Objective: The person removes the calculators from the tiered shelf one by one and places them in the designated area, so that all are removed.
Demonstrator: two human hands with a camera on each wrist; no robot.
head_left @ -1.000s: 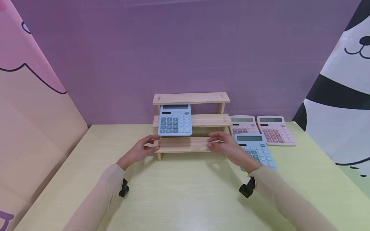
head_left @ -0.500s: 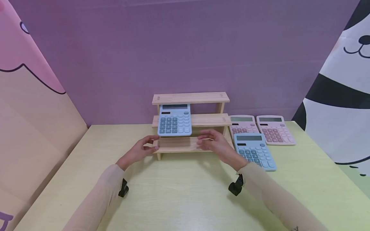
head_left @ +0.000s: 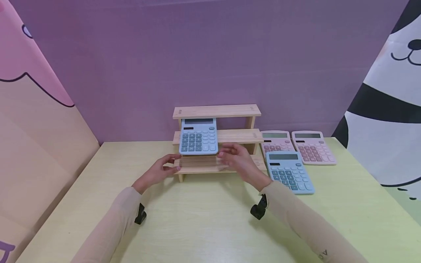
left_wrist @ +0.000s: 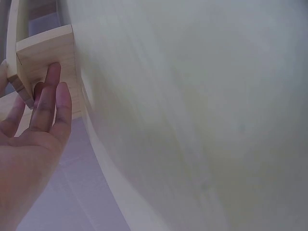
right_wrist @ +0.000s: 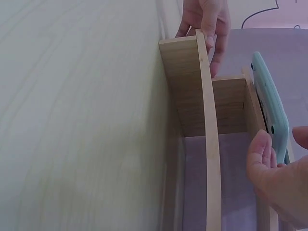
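Note:
A three-step wooden rack (head_left: 241, 135) stands on the table. My left hand (head_left: 158, 172) grips the left end of its lowest step. In the left wrist view, the fingers (left_wrist: 45, 108) reach under that wooden board. A light blue calculator (head_left: 198, 137) leans on the left part of the middle step, tilted back with its keys facing me. My right hand (head_left: 241, 162) is at the calculator's lower right corner, above the lowest step. In the right wrist view, its fingertips (right_wrist: 260, 147) lie close by the calculator's edge; whether they touch is unclear.
Two pink calculators, one partly hidden (head_left: 276, 140) and one at the far right (head_left: 310, 148), lie right of the rack. Another blue calculator (head_left: 291, 173) lies in front of them. A purple backdrop (head_left: 213, 54) rises behind the table.
My right hand has moved left along the lowest step to the leaning calculator's lower right corner. My left hand has stayed on the rack's left end.

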